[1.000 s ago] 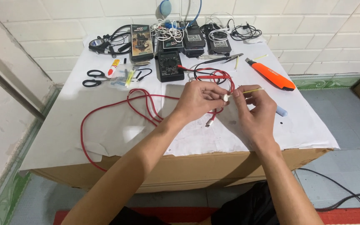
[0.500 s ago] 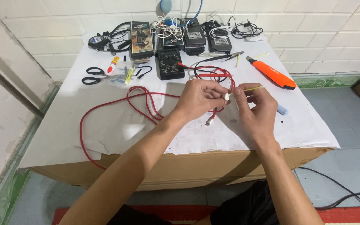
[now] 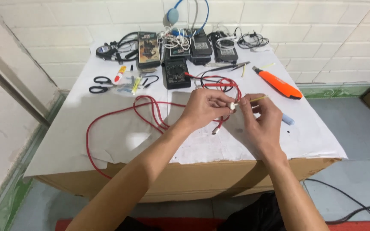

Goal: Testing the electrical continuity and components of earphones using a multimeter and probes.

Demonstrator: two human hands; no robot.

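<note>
My left hand [image 3: 204, 108] pinches the white plug end [image 3: 232, 105] of a long red cable [image 3: 120, 112] over the middle of the paper-covered table [image 3: 108, 145]. The cable loops away to the left and hangs past the front edge. My right hand [image 3: 260, 117] meets it from the right and holds a thin yellow stick [image 3: 258, 99] with its tip against the plug. A second white connector [image 3: 215, 130] of the cable dangles below my left hand.
At the back stand a black multimeter [image 3: 176, 72] with red and black leads, several black adapters [image 3: 200, 45] and boxes, white cords and a blue headset [image 3: 173, 16]. Black scissors [image 3: 99, 84] and a glue tube lie left; an orange knife [image 3: 278, 84] and blue marker [image 3: 287, 120] right.
Both hands stay together at the plug with only slight finger movement. The view has shifted a little downward.
</note>
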